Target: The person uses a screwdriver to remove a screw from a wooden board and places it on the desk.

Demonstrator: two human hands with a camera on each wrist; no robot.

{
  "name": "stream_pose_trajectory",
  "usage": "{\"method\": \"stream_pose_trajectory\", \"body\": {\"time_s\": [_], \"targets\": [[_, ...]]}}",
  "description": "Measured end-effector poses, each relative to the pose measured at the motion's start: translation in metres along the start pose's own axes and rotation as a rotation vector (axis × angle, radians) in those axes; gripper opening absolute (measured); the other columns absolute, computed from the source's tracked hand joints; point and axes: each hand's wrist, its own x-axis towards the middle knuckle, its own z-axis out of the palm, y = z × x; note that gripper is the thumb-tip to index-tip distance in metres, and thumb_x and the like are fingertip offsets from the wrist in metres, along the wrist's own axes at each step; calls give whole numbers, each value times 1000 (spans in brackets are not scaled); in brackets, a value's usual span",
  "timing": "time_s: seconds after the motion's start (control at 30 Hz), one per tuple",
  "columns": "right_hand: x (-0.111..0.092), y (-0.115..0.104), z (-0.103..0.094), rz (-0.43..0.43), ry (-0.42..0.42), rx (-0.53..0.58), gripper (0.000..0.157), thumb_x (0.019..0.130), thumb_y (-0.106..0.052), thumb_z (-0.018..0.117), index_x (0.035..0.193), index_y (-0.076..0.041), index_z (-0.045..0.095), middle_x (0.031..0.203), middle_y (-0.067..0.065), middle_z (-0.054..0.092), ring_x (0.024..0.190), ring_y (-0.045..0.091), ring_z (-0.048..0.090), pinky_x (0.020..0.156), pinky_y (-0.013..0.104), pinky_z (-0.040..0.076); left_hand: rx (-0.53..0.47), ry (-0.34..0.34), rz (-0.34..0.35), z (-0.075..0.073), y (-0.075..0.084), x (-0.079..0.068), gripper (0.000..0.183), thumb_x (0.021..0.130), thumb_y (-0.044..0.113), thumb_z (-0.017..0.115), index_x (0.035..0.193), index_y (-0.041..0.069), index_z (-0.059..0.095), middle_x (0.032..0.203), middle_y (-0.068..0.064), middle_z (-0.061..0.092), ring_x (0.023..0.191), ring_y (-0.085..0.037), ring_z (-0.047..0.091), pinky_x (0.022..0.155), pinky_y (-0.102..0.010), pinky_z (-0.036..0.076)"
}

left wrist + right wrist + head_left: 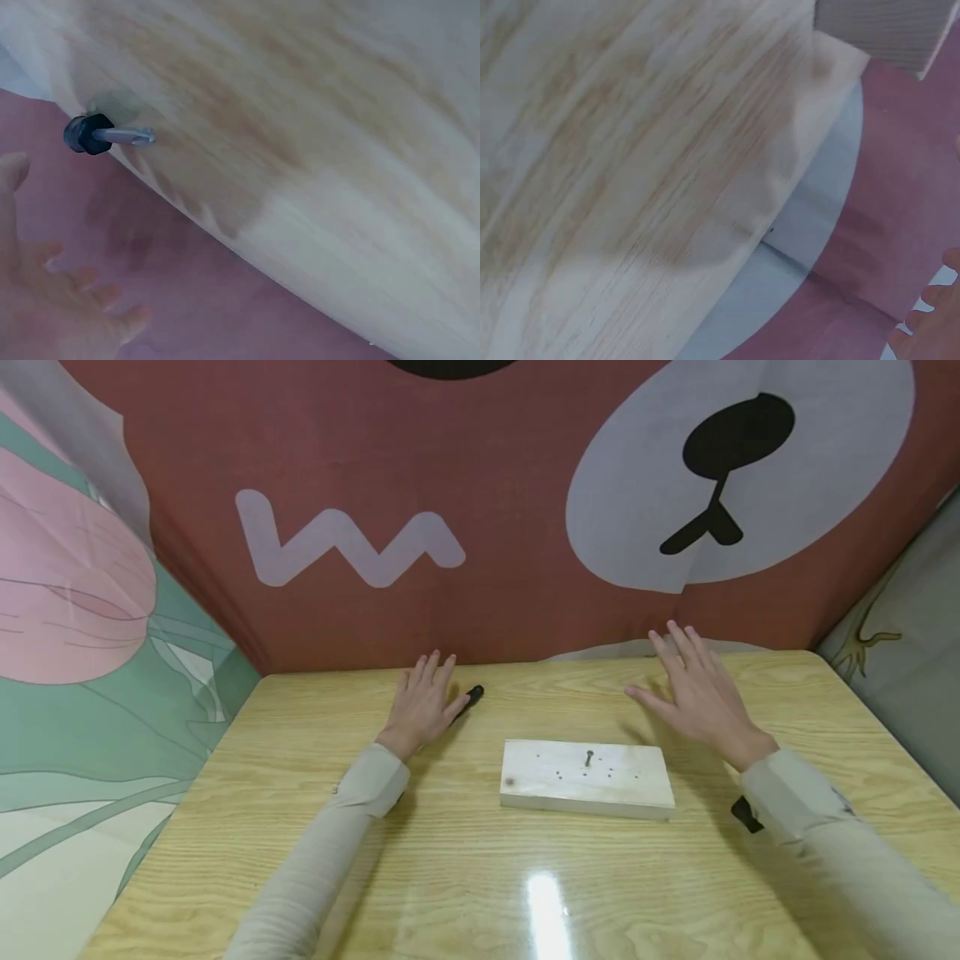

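Nearest us, well behind all the fingers, we had the bare near part of the wooden table [450, 902] with a bright reflection [547, 914], plus the left sleeve [315, 860] and right sleeve [862, 852]. Behind the right fingers, beside that cuff, we noted a dark object [746, 815], partly hidden; we couldn't tell what it was. Next, between the two sets of fingers and short of their tips, we saw the pale wooden block [585, 792] lying flat, with small dark holes and one metal fastener [589, 757] standing up in it, too small to tell screw from nail. Farther on, we marked the left hand [422, 706], fingers extended, slightly spread, thumb out, gripping nothing; the right hand [703, 703] likewise, fingers straight, thumb well apart, holding nothing, its shadow separate from it. Just beside the left thumb we logged a black-handled tool [474, 695]; the left wrist view gave us its metal tip and a gap to the thumb. Past all fingertips we had the reddish cartoon backdrop [517, 527].
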Motion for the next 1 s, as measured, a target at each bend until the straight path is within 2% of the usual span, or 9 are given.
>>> {"method": "stream_pose_trajectory", "body": {"time_s": [0.1, 0.37, 0.57, 0.87, 1.0], "targets": [[-4, -3, -2, -8, 10, 21, 85, 85, -55, 54, 148, -13, 15, 154, 15, 9, 142, 36, 6, 108, 62, 19, 2, -10, 19, -1, 1, -1, 68, 93, 54, 37, 148, 20, 14, 153, -11, 16, 141, -30, 16, 113, -54, 18], [-18, -12, -12, -27, 29, 94, 84, 84, -52, 56, 147, -12, 17, 155, 11, 8, 142, 34, 7, 114, 56, 11, -71, -31, 87, -2, 2, -1, 67, 94, 50, 41, 147, 18, 16, 151, -13, 22, 138, -30, 25, 110, -55, 25], [-29, -19, -20, -69, 58, 134, 84, 82, -48, 62, 147, -15, 19, 155, 8, 9, 141, 35, 13, 112, 58, 16, -108, -28, 144, -2, 3, 0, 64, 93, 45, 46, 146, 16, 22, 148, -14, 28, 135, -30, 32, 107, -54, 30], [-41, -30, -27, -58, -3, 154, 84, 81, -48, 62, 146, -10, 23, 155, 8, 10, 141, 36, 13, 108, 62, 19, -110, -62, 158, 0, 4, -2, 65, 92, 42, 49, 146, 15, 23, 147, -13, 31, 132, -31, 37, 105, -51, 35], [-45, -33, -28, -51, -56, 166, 84, 81, -49, 63, 145, -10, 24, 154, 10, 14, 140, 36, 15, 105, 63, 23, -119, -72, 162, 0, 5, -4, 64, 92, 41, 51, 145, 16, 26, 144, -12, 37, 129, -30, 41, 105, -49, 37]]}}
